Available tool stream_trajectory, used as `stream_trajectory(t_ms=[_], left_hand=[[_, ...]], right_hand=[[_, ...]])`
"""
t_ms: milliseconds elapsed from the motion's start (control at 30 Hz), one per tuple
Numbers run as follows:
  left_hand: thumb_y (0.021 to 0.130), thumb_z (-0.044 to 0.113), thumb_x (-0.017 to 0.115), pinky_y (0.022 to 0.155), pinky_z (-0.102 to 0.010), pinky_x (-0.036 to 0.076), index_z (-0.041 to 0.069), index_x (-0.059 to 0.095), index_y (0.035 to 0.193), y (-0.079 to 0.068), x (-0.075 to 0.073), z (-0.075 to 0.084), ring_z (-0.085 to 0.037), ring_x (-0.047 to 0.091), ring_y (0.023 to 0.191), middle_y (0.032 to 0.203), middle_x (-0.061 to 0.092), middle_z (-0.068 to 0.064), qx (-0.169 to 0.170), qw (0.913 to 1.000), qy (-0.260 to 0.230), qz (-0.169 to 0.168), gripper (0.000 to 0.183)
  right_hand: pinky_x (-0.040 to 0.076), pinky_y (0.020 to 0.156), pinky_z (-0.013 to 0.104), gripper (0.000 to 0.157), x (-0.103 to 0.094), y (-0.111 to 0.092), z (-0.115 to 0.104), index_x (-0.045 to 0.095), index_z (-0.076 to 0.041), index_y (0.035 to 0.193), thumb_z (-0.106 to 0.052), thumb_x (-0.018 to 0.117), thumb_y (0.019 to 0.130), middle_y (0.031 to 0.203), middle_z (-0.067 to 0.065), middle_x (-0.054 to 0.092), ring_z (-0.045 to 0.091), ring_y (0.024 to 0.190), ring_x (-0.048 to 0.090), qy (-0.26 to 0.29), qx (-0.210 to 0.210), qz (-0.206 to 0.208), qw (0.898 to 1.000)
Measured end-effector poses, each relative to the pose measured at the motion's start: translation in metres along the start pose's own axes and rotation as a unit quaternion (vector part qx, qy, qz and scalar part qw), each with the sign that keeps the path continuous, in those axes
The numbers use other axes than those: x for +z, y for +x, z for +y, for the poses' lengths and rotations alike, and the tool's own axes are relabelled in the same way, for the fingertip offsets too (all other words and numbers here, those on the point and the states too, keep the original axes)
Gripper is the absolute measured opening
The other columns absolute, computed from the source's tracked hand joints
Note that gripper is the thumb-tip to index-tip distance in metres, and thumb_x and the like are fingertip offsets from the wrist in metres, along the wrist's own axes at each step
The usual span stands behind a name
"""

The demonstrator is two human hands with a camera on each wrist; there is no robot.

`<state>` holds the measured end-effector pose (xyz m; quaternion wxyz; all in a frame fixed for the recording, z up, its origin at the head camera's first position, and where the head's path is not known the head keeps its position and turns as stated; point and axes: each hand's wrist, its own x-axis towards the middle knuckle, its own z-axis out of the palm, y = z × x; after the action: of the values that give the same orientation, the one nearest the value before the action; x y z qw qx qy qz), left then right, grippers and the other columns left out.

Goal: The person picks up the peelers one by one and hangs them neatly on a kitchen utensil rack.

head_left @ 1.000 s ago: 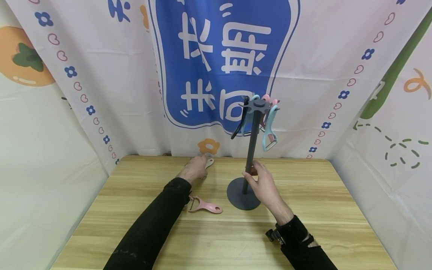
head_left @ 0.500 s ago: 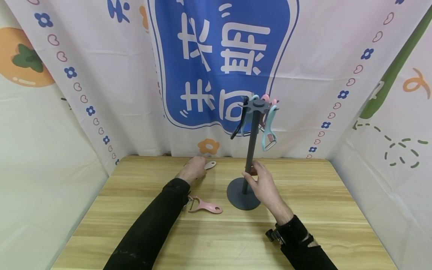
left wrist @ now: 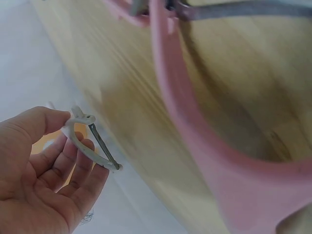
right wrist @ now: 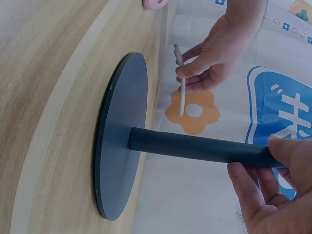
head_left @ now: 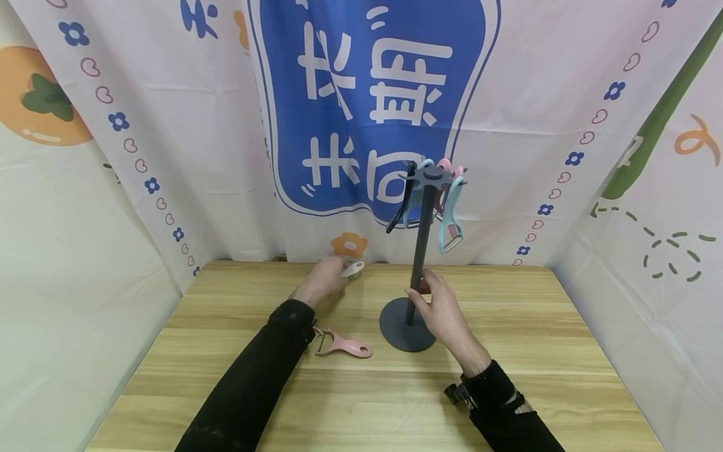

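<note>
Head view: left hand (head_left: 322, 280) has the white peeler (head_left: 353, 269), handle poking out right of the fingers. Right hand (head_left: 443, 311) grips the stand (head_left: 420, 251). Left wrist view: thumb and fingers pinch the peeler by its blade end, pink peeler (left wrist: 209, 156) closer up. Right wrist view: white peeler's held off the table (right wrist: 53, 161).

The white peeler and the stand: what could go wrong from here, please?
The left grip holds the white peeler near its blade, so a nick is possible. Hanging peelers load the stand high up, so it might tip if bumped, should the right grip loosen.
</note>
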<state>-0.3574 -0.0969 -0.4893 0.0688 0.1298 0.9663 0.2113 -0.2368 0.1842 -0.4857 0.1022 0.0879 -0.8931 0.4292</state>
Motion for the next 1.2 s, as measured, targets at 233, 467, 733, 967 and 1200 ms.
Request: stream_trajectory(t_ms=[233, 467, 733, 967, 1200], left_hand=[[0.109, 0.005, 0.078, 0.117, -0.053, 0.064, 0.0, 0.073, 0.144, 0.0, -0.002, 0.002, -0.036, 0.078, 0.127, 0.143, 0.077, -0.02, 0.005, 0.9994, -0.026, 0.022, 0.036], [0.108, 0.005, 0.078, 0.087, -0.039, 0.068, 0.002, 0.073, 0.142, -0.005, -0.009, 0.008, -0.024, 0.077, 0.093, 0.129, 0.08, -0.017, 0.005, 0.9974, -0.063, 0.035, 0.034], [0.106, 0.004, 0.076, 0.092, -0.041, 0.07, 0.001, 0.072, 0.142, -0.008, -0.011, 0.008, -0.025, 0.077, 0.1, 0.128, 0.079, -0.016, 0.014, 0.9942, -0.089, 0.06, 0.036], [0.107, 0.006, 0.074, 0.102, -0.05, 0.07, -0.001, 0.07, 0.145, -0.012, -0.015, 0.012, -0.033, 0.077, 0.114, 0.135, 0.076, -0.021, 0.034, 0.9898, -0.103, 0.092, 0.039], [0.108, 0.011, 0.077, 0.122, -0.059, 0.062, 0.0, 0.069, 0.15, -0.016, -0.018, 0.019, -0.042, 0.075, 0.137, 0.145, 0.076, -0.023, 0.058, 0.9826, -0.123, 0.127, 0.043]], right_hand=[[0.074, 0.099, 0.057, 0.025, 0.0, 0.0, 0.0, 0.07, -0.007, 0.137, -0.018, 0.077, 0.116, 0.133, 0.022, 0.074, 0.042, 0.126, 0.08, -0.001, 0.001, 0.0, 1.0], [0.074, 0.099, 0.057, 0.026, 0.0, 0.0, 0.001, 0.07, -0.005, 0.138, -0.017, 0.077, 0.116, 0.133, 0.022, 0.074, 0.042, 0.126, 0.08, 0.001, 0.001, -0.001, 1.0], [0.074, 0.099, 0.057, 0.025, 0.0, 0.0, 0.0, 0.069, -0.007, 0.138, -0.017, 0.077, 0.116, 0.134, 0.021, 0.074, 0.041, 0.127, 0.08, 0.001, 0.0, 0.0, 1.0], [0.074, 0.099, 0.058, 0.025, 0.0, 0.0, 0.001, 0.07, -0.007, 0.137, -0.017, 0.077, 0.116, 0.133, 0.021, 0.074, 0.041, 0.126, 0.08, 0.001, 0.001, 0.0, 1.0], [0.074, 0.098, 0.057, 0.023, 0.0, 0.0, 0.001, 0.07, -0.007, 0.135, -0.017, 0.077, 0.116, 0.132, 0.021, 0.074, 0.041, 0.125, 0.08, 0.002, 0.002, 0.001, 1.0]])
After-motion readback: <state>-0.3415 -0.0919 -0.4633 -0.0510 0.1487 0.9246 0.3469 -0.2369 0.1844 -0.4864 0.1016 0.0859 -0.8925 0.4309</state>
